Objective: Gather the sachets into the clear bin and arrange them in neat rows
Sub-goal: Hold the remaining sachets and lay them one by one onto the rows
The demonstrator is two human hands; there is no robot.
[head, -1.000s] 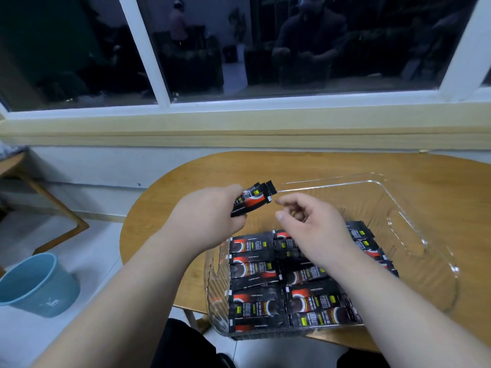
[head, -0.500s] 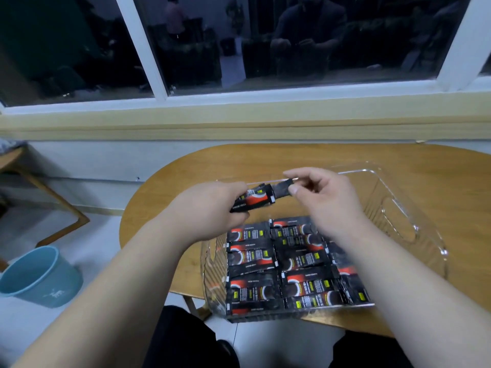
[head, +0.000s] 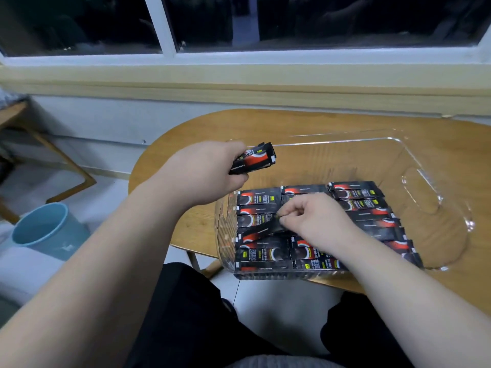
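Observation:
A clear plastic bin (head: pixel 414 160) stands on the wooden table (head: pixel 318 123). Its near half is packed with black-and-red sachets (head: pixel 356 197) lying in rows. My left hand (head: pixel 210 171) hovers over the bin's left edge and grips a small stack of sachets (head: pixel 255 159). My right hand (head: pixel 310 219) is down inside the bin and pinches one sachet (head: pixel 261 231), which lies tilted across the left rows. The far half of the bin holds nothing.
A light blue bucket (head: pixel 45 227) stands on the floor to the left. A wooden chair frame (head: pixel 66 166) is further left. The window sill and wall run right behind the table. My legs are under the table's near edge.
My right hand pulled one sachet off the stack in my left hand and carried it down into the bin. The left hand stayed above the bin's left edge.

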